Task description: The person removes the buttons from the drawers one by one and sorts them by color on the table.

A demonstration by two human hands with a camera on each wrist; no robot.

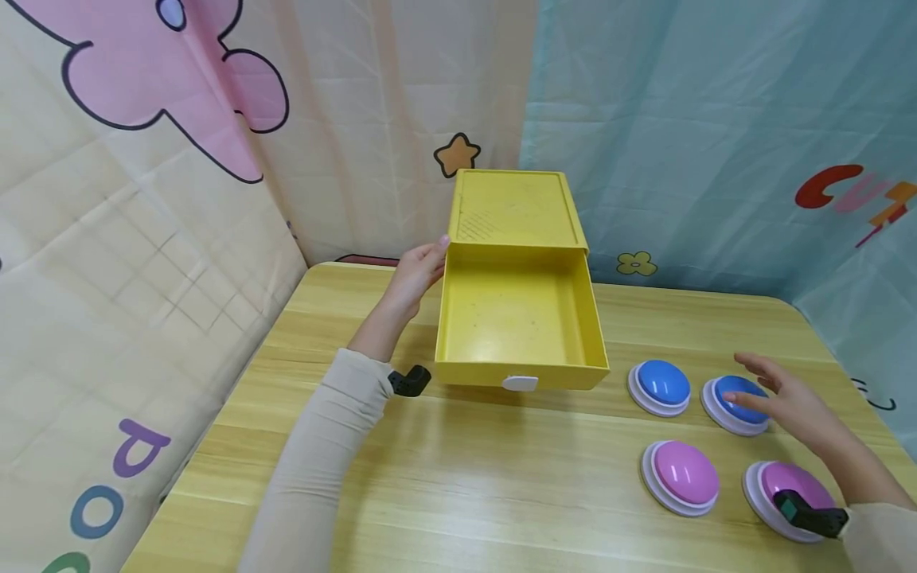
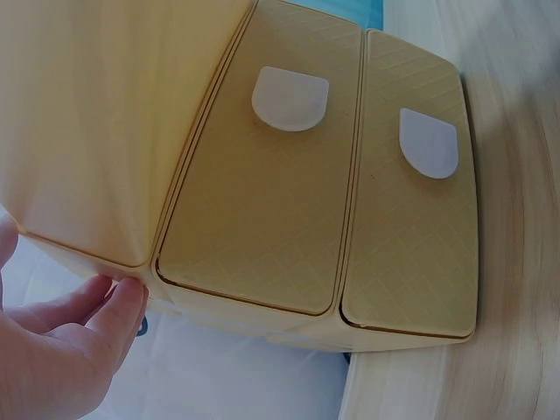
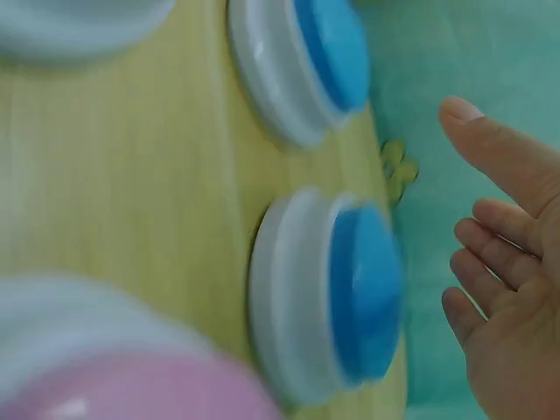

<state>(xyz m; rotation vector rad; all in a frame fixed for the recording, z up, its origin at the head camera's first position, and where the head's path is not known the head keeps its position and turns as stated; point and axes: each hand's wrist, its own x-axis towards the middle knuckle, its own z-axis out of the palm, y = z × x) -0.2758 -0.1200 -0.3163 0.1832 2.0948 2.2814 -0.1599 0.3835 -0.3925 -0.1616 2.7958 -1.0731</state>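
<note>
A yellow drawer cabinet (image 1: 517,208) stands at the back of the table, its top drawer (image 1: 521,318) pulled far out and nothing inside. My left hand (image 1: 418,274) rests against the cabinet's left side, fingertips touching the wall near its front edge. Two lower drawers (image 2: 262,192) with white tabs are closed in the left wrist view. Over at the right, my right hand (image 1: 795,402) hovers above a blue push button (image 1: 741,400) with fingers spread and nothing in them. Another blue button (image 1: 662,383) sits just left of it.
Two pink buttons (image 1: 686,473) on white bases lie nearer me, the right one (image 1: 795,487) partly behind the right wrist camera (image 1: 809,516). Printed curtains (image 1: 666,135) hang right behind the wooden table (image 1: 458,493) and along its sides.
</note>
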